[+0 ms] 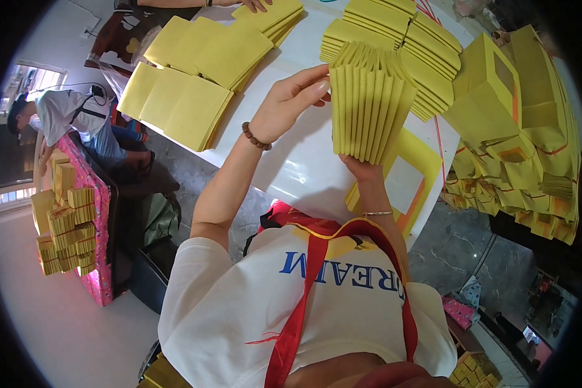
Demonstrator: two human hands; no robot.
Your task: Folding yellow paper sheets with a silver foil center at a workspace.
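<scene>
A thick stack of folded yellow paper stands upright above the table, its folded edges fanned toward me. My right hand grips it from below, with most of its fingers hidden behind the paper. At the stack's upper left edge is my left hand, its fingers stretched out and their tips against the paper. A brown bead bracelet circles my left wrist. Under my right forearm lies a flat yellow paper piece with a pale panel and an orange strip.
Overlapping yellow paper piles cover the white table's left side; folded bundles lie far right. Another person's hand is at the far edge. Tied yellow bundles are heaped at right. A person is beside a pink-covered table.
</scene>
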